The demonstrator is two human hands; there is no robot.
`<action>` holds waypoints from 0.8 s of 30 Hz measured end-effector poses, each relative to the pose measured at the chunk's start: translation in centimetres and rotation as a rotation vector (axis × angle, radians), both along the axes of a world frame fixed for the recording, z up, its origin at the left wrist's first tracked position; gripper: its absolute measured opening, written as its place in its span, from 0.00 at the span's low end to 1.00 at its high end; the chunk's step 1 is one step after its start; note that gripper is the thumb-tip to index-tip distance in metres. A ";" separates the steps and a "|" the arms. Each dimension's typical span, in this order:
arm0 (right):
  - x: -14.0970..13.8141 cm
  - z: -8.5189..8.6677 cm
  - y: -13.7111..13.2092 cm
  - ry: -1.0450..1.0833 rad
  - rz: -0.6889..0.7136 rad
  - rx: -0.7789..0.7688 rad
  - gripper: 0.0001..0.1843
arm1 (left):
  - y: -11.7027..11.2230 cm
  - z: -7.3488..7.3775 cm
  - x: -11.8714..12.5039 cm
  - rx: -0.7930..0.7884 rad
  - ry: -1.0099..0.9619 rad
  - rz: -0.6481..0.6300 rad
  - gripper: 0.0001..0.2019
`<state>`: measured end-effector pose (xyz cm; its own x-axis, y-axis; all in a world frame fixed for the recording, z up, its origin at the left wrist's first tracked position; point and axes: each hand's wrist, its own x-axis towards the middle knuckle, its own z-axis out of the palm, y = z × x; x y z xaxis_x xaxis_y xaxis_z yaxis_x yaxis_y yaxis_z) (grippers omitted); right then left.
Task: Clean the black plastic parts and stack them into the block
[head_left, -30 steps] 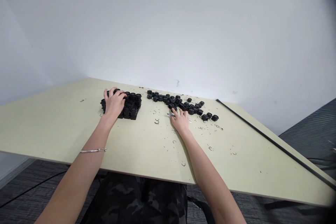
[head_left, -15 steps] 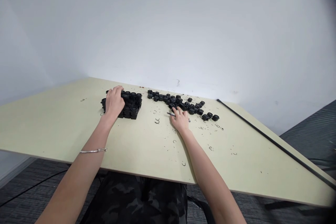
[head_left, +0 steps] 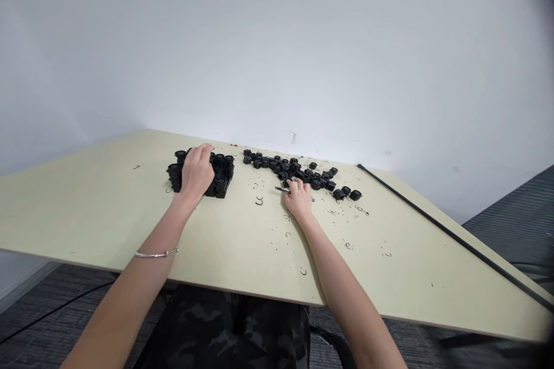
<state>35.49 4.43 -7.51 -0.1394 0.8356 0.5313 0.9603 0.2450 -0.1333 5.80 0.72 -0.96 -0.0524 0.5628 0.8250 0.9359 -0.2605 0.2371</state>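
Note:
My left hand [head_left: 198, 172] rests over a block of stacked black round-topped parts [head_left: 223, 176] on the left of the table. Its fingers curl down onto the top layer, and whether they grip one part is hidden. Farther right, my right hand [head_left: 298, 195] lies closed around a thin metal-tipped tool [head_left: 282, 189], perhaps a craft knife, which sticks out on both sides of the fingers. Just beyond that hand is a loose pile of black parts [head_left: 294, 168], spread toward the wall.
Thin black curled shavings [head_left: 259, 201] and small crumbs litter the pale table [head_left: 242, 242]. A long black bar [head_left: 441, 228] runs along the right side. The white wall [head_left: 277, 57] stands behind the far edge.
My left hand has shifted a little to the right across the stack, uncovering parts at its left back corner. My right hand has barely moved, still with the thin tool.

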 end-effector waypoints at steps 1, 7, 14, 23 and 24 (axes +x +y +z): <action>0.0 0.0 0.0 0.004 -0.005 -0.013 0.26 | 0.0 0.0 0.0 -0.009 -0.021 0.024 0.22; -0.1 0.1 -0.1 0.052 0.028 -0.113 0.27 | -0.3 0.1 -1.2 -0.004 -0.177 0.236 0.22; 0.1 0.0 -0.1 0.076 0.087 -0.058 0.23 | -0.4 0.0 -1.6 -0.071 -0.227 0.314 0.20; 0.3 -0.1 0.2 0.075 0.110 -0.004 0.14 | -0.2 -0.2 -1.6 -0.047 -0.236 0.316 0.20; 0.2 0.0 0.1 0.082 0.112 0.007 0.14 | -0.2 -0.1 -1.4 -0.033 -0.241 0.307 0.20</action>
